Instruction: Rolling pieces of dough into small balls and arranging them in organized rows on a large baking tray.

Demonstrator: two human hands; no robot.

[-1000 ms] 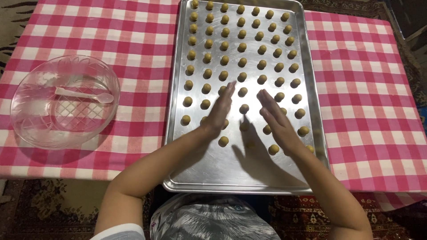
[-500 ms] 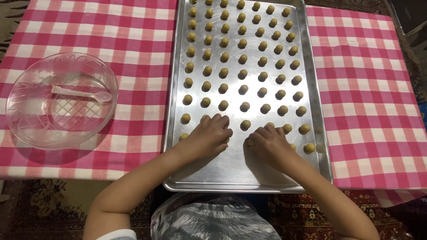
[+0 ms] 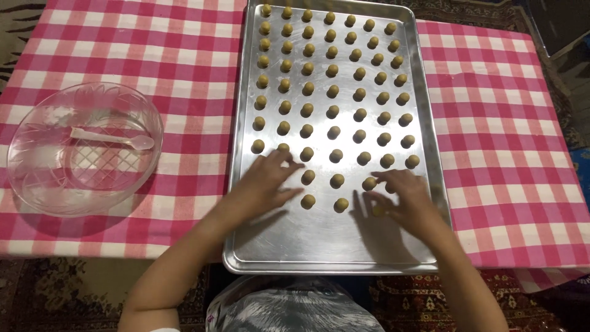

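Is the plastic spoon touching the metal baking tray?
Apart. The head view shows the spoon lying inside the clear bowl, with checked cloth between bowl and tray.

I see small round tan dough balls set in neat rows across a long rectangular shiny metal baking tray, which lies flat with its long side running away from me. The rows fill the far and middle parts; the near end is bare metal. The nearest balls, at the last rows, lie just beside my fingertips, one partly hidden.
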